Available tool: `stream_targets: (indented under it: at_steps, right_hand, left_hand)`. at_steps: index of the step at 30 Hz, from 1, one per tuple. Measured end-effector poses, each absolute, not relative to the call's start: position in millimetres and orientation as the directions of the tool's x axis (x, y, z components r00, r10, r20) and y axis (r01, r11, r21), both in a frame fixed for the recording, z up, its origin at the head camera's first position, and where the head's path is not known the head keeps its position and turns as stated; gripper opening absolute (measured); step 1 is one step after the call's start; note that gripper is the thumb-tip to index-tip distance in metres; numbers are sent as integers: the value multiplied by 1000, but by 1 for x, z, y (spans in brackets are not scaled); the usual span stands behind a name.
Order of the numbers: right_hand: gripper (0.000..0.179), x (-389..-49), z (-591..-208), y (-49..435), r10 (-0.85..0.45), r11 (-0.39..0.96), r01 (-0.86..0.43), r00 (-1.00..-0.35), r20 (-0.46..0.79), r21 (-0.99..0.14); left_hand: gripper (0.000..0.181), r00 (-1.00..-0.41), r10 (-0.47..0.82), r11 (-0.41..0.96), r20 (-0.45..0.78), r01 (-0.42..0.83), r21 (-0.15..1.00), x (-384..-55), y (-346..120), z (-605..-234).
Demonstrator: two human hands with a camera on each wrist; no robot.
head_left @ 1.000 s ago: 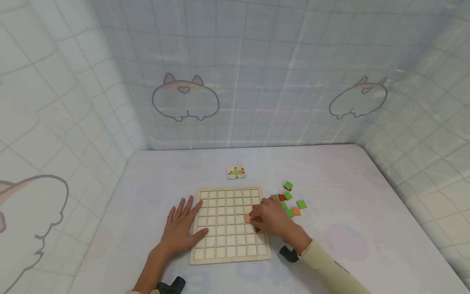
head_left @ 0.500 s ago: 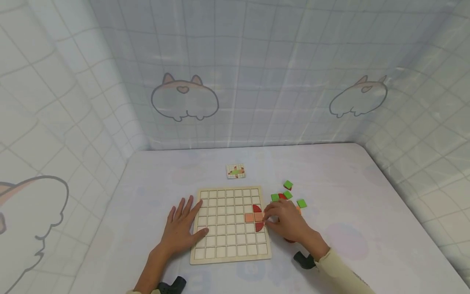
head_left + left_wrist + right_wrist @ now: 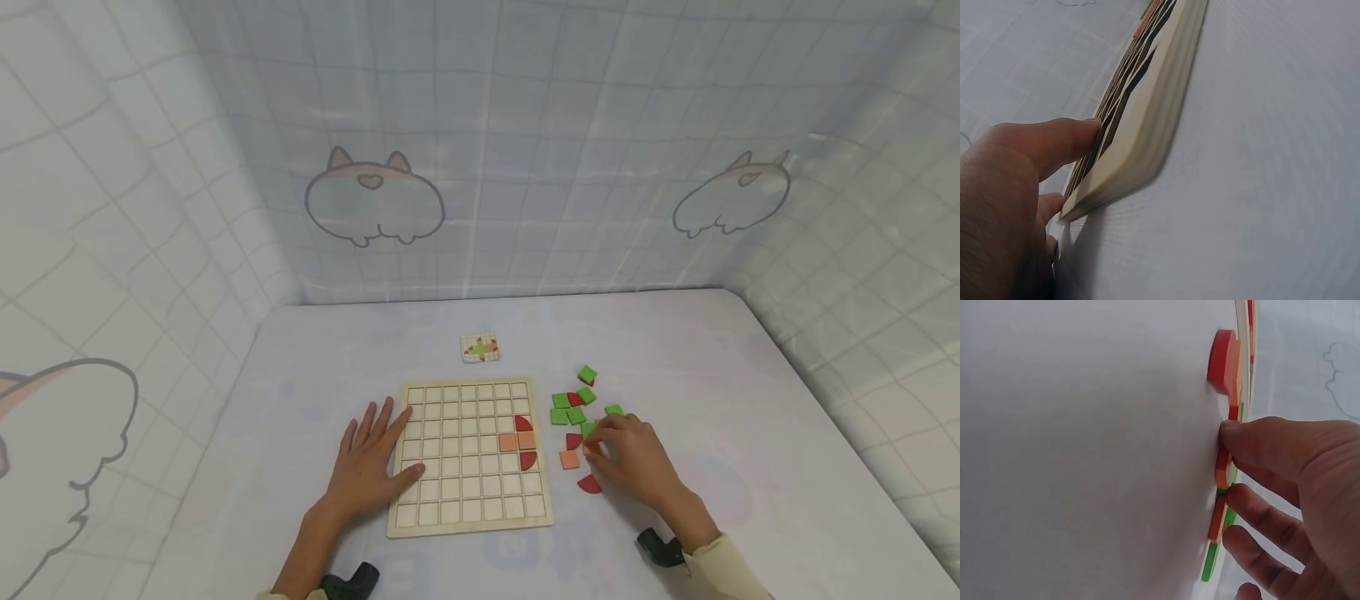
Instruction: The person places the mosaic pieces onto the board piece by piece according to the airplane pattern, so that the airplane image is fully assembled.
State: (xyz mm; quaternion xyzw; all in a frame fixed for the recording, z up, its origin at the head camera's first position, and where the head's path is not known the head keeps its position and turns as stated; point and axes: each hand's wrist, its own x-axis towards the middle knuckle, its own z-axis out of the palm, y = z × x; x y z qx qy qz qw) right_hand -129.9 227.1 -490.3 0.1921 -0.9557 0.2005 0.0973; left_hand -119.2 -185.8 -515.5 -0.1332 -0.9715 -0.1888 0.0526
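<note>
"Where are your hands?"

"My left hand (image 3: 367,471) lies on the left side of the board (image 3: 468,500), fingers spread apart. My right hand (image 3: 637,458) is on the counter (image 3: 375,342) to the board's right, among the loose pieces."

"Gripping anything there?"

"From the head view I get only a sliver of orange at my fingertips. The right wrist view shows more: my thumb's tip is against an orange tile (image 3: 1222,467), with my index finger running behind the thumb. Its tip is hidden, so I can't tell whether the two are clamped on the tile. The other fingers are bent and apart from each other."

"What else does that wrist catch?"

"Thickness. A red piece (image 3: 1221,361) shows its curved shape and deep side; from above it looks flat."

"And the left wrist?"

"The board's rounded corner and its thick, layered edge, with my thumb's tip on the grid. The orange and green at the far end are too small to sort out."

"What does only the head view give you?"

"The layout: two orange squares (image 3: 517,441) side by side in the grid, red quarters (image 3: 528,460) above and below the right one, green tiles (image 3: 559,417) between board and right hand, and a small patterned card (image 3: 480,347) beyond the board."
</note>
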Motion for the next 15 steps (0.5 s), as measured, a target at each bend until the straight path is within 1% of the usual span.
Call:
stream_targets:
  at_steps: [5, 9, 15]
  right_hand:
    - [18, -130, -491, 231, -364, 835, -444, -889, 278, -325]
    - [16, -127, -488, 230, -400, 819, -466, -882, 249, -334]
    - [15, -126, -482, 226, -372, 845, -407, -913, 164, -347]
  left_hand:
    - [87, -958, 237, 892, 161, 281, 354, -119, -187, -516]
    - [87, -958, 243, 887, 152, 283, 364, -120, -187, -518]
    - [88, -963, 240, 894, 121, 268, 359, -120, -186, -517]
